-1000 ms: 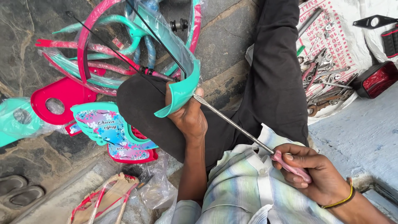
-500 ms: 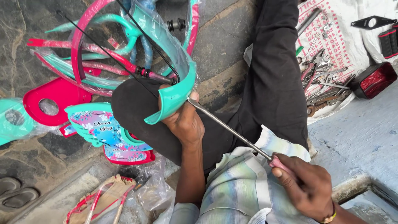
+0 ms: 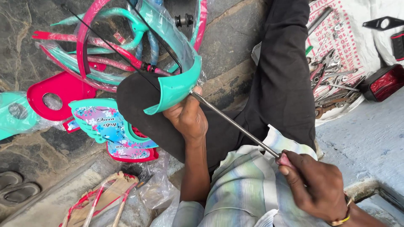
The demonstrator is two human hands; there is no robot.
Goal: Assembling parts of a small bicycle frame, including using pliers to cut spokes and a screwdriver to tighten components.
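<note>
Head view: my left hand (image 3: 187,117) wraps the teal mudguard (image 3: 174,86) at frame centre, steadying it while my right hand (image 3: 320,191) clenches the long screwdriver (image 3: 233,122), tip seemingly at its edge.

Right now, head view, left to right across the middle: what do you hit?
Pink plastic panel with a round hole → teal mudguard → left hand → screwdriver shaft → right hand → pile of wrenches → red tail light.

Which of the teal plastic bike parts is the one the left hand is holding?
The curved teal mudguard over the knee, gripped by the left hand. The other teal part lies untouched at the far left.
</note>
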